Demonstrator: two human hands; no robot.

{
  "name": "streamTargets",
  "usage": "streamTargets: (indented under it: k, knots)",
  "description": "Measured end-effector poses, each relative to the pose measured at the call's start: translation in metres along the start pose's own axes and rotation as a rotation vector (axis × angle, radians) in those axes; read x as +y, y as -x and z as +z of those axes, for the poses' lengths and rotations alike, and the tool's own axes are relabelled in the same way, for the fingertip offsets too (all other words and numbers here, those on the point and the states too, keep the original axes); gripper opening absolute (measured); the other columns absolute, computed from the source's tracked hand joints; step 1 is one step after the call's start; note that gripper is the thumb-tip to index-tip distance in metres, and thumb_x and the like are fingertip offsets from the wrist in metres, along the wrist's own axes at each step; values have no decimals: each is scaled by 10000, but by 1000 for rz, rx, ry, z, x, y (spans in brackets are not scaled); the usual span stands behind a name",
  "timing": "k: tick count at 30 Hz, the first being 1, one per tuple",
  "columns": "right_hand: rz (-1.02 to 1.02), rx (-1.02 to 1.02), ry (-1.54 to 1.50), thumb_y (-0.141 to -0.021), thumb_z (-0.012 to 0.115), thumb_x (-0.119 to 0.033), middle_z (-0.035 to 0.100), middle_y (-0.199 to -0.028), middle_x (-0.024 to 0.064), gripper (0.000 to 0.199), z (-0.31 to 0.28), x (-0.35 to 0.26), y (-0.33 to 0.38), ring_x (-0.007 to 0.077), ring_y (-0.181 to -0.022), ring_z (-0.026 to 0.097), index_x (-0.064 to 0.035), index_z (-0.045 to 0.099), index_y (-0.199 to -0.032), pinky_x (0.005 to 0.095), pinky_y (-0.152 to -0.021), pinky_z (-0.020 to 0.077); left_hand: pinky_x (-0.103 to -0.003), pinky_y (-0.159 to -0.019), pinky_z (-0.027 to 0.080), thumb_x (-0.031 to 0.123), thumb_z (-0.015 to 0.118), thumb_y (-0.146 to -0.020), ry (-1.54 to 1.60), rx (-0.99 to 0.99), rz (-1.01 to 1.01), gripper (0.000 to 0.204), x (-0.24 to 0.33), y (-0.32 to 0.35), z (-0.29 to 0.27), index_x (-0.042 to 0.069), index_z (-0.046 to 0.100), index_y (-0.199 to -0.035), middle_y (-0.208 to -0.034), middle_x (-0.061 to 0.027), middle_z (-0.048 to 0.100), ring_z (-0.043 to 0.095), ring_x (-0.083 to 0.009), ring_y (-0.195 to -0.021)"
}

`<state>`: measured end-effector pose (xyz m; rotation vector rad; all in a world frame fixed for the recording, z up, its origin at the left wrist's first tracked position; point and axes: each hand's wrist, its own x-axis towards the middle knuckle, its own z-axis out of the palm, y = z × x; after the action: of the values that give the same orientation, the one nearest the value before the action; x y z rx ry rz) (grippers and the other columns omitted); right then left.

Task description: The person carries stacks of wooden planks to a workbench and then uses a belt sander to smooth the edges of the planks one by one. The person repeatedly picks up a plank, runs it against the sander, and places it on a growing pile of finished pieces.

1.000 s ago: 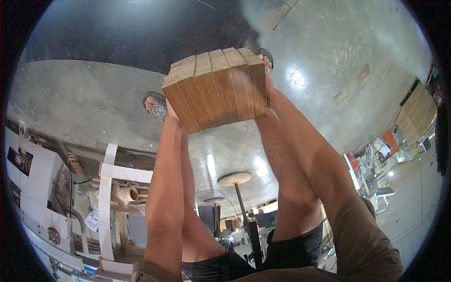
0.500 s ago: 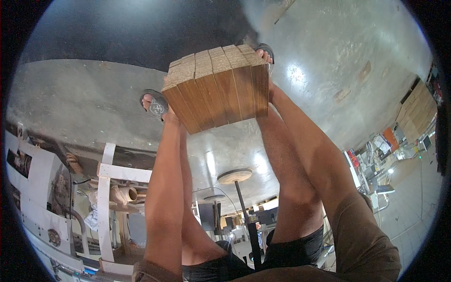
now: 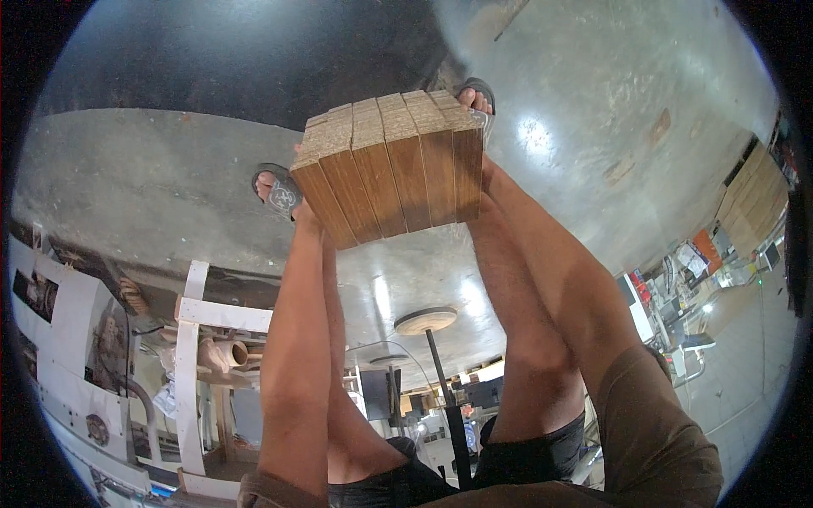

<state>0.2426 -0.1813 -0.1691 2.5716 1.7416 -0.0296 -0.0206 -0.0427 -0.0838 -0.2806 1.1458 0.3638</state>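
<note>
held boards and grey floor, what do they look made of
Boards: probably chipboard, from the rough speckled tops; smooth brown fronts could be veneer or laminate. Floor: likely polished concrete, from its mottled grey and glossy reflections.

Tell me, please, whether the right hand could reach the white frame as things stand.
Probably not: the right hand seems occupied holding the stack of boards, and the left forearm comes between that hand and the white frame.
</note>
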Motion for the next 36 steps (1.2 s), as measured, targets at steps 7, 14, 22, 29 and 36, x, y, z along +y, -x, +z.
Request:
streamTargets:
  k: [7, 14, 22, 29, 36]
  knots:
    - [8, 0, -18, -1038, 394, -407, 487, -1383, 232, 574, 0, 2, -1, 404, -1184, 530, -47, 418, -1485, 556, -1015, 462, -417, -1023, 494, 634, 409, -1028, -9, -3, 7, 668, -1, -4, -6, 128, 515, -1452, -1353, -71, 613, 595, -261, -1217]
    - [18, -35, -43, -1042, 400, -410, 497, -1377, 220, 571, -2, 2, -1, 386, -1178, 541, -42, 426, -1479, 540, -1005, 475, -415, -1020, 496, 625, 412, -1031, -13, 1, -2, 660, -4, -1, -13, 126, 516, -1450, -1350, -71, 614, 596, -259, -1213]
    - [155, -257, -408, -1047, 407, -412, 510, -1370, 207, 568, -67, 4, -19, 365, -1172, 554, -36, 436, -1471, 523, -995, 490, -413, -1016, 497, 614, 416, -1034, -20, 3, 16, 650, 1, 24, 5, 124, 517, -1449, -1347, -72, 614, 599, -257, -1208]
    - [1072, -737, -1725, -1051, 413, -415, 521, -1364, 196, 565, -253, -8, -62, 347, -1166, 565, -31, 444, -1465, 507, -985, 502, -410, -1013, 499, 605, 419, -1037, -4, 18, 97, 642, 21, 143, 48, 121, 518, -1448, -1345, -72, 615, 600, -255, -1204]
    - [1076, -1145, -1899, -1055, 419, -417, 532, -1358, 184, 562, -483, -58, -107, 329, -1160, 576, -27, 452, -1459, 491, -975, 515, -408, -1010, 500, 595, 422, -1040, 74, 37, 291, 633, 40, 354, 96, 119, 518, -1446, -1342, -73, 616, 602, -253, -1200]
